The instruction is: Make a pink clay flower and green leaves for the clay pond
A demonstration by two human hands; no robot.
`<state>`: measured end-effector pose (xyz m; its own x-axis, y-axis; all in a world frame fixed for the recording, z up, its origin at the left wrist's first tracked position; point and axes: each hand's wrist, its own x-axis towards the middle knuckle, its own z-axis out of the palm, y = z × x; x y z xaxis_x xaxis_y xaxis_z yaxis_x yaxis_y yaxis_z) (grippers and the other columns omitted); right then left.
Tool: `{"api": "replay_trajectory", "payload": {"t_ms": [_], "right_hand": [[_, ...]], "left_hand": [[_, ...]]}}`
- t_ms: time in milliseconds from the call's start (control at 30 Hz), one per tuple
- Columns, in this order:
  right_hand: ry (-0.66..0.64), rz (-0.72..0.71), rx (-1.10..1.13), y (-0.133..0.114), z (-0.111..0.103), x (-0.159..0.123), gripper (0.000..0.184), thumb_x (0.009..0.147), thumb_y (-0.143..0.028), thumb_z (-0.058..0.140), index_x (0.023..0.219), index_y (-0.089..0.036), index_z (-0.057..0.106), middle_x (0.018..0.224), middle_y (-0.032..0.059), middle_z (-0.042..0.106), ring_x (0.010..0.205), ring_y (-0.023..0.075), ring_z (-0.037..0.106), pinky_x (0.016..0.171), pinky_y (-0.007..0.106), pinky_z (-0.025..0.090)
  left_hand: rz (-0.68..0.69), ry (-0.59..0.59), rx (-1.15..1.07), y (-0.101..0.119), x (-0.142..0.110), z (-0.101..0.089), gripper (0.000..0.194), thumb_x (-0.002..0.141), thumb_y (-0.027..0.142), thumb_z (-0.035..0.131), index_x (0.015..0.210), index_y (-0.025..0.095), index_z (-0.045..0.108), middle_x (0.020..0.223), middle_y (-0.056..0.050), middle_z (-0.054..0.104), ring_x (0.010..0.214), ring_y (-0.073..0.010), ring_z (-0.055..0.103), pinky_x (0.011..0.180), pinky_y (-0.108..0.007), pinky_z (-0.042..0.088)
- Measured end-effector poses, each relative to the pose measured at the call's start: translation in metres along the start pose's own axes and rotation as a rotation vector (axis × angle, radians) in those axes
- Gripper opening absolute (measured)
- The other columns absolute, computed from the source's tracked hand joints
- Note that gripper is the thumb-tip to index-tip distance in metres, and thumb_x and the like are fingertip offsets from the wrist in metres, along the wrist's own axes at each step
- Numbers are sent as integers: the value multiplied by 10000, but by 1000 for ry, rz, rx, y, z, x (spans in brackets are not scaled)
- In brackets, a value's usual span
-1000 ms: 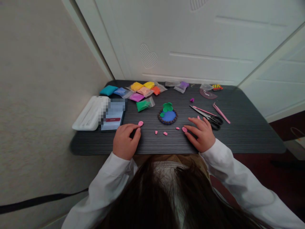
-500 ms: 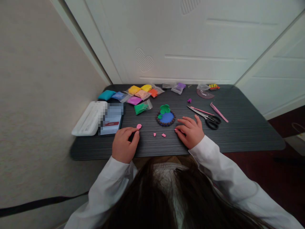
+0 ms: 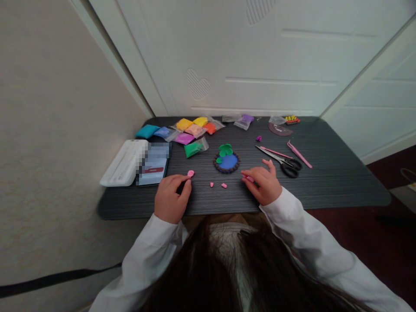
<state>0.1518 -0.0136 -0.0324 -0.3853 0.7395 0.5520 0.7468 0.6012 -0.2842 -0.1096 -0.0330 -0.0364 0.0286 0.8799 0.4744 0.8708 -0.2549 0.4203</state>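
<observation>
My left hand (image 3: 173, 197) pinches a flat pink clay disc (image 3: 190, 173) between thumb and index fingertip, close to the tabletop. Over on the right, my right hand (image 3: 262, 184) has its fingers drawn together on a pink clay piece (image 3: 248, 178), partly hidden by the fingers. Two small pink clay bits (image 3: 224, 185) lie on the table between the hands. Beyond them sits a round blue clay disc (image 3: 230, 162) edged with dark brown beads of clay, with a green clay leaf shape (image 3: 225, 150) on its far rim and a smaller green piece at its left.
Bagged coloured clay, including a green packet (image 3: 193, 149), lies at the back left. A white case (image 3: 125, 162) and a tablet-like device (image 3: 152, 167) are at the left. Scissors (image 3: 289, 167), pink tweezers (image 3: 299, 154) and a purple clay lump (image 3: 258, 138) lie right.
My right hand's fingers have closed in more around the pink clay, and more of the clay shows. My left hand keeps its pinch; the view has shifted slightly.
</observation>
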Motion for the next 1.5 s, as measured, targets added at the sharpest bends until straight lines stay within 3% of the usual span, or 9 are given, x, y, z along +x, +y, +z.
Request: {"api": "replay_trajectory", "payload": {"t_ms": [300, 567, 833, 1067, 1267, 1500], "right_hand": [[-146, 4, -82, 2, 7, 3, 181, 753, -381, 501, 829, -250, 601, 888, 7, 621, 885, 166, 515, 947, 434, 119], [-85, 71, -95, -1, -3, -1, 236, 765, -390, 471, 899, -237, 591, 923, 25, 614, 890, 169, 518, 963, 434, 91], [-18, 149, -195, -2, -20, -24, 195, 767, -299, 489, 914, -243, 604, 815, 19, 622, 778, 158, 523, 873, 392, 210], [-86, 153, -205, -19, -1, -10, 269, 757, -379, 487, 971, -249, 586, 843, 35, 599, 798, 184, 485, 816, 396, 214], [-92, 128, -160, -16, 2, -3, 148, 771, -330, 478, 776, -241, 596, 820, 9, 606, 781, 168, 497, 824, 399, 219], [14, 166, 16, -8, -20, -24, 106, 761, -254, 485, 842, -208, 538, 768, 27, 623, 739, 148, 555, 710, 283, 412]], "left_hand": [[3, 8, -11, 1, 1, 0, 190, 751, 270, 464, 860, 183, 594, 870, -52, 613, 864, -189, 530, 794, -340, 393], [-5, 9, 0, 1, 0, 0, 190, 746, 260, 477, 869, 175, 594, 876, -48, 614, 872, -170, 524, 820, -319, 385], [86, -6, -80, 11, -1, 1, 169, 739, 221, 487, 869, 189, 590, 871, -42, 616, 875, -171, 527, 823, -326, 393], [176, -86, -137, 33, 1, 12, 156, 744, 222, 482, 851, 200, 593, 830, -27, 625, 824, -163, 532, 878, -368, 358], [151, -54, -156, 31, 0, 10, 148, 740, 210, 489, 839, 185, 596, 819, -30, 624, 825, -151, 526, 843, -330, 391], [151, -37, -181, 32, -1, 10, 139, 742, 204, 477, 812, 186, 595, 802, -24, 631, 804, -147, 541, 845, -335, 393]]}}
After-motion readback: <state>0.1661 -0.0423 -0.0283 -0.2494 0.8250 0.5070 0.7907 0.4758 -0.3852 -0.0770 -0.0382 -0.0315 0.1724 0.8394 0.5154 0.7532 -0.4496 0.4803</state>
